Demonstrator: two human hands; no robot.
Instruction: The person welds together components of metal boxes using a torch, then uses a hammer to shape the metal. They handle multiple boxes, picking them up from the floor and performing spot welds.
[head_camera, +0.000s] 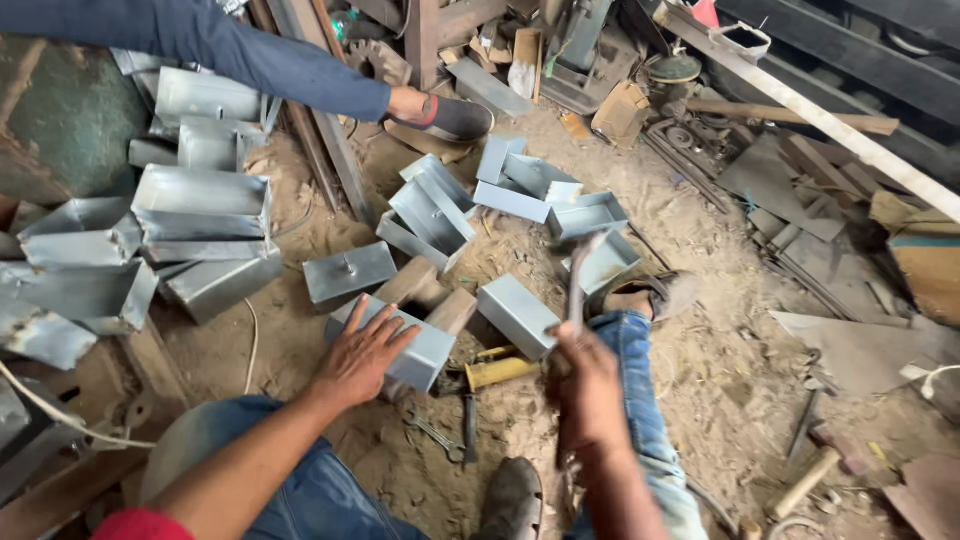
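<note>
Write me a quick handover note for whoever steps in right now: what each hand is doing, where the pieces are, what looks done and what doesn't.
Left hand: flat on a folded grey sheet-metal box that rests on wooden blocks on the sandy floor.
Right hand: gripping a raised hammer, blurred, above the blocks.
A second grey metal box lies just right of the blocks. A yellow-handled tool and a wrench lie below them.
Folded boxes are stacked at left; more lie loose ahead.
Which boxes are finished cannot be told.
Another person's foot is close by.

A spanner (436, 437) lies on the sandy floor (700, 330) near a wooden-handled mallet (812, 478).
</note>
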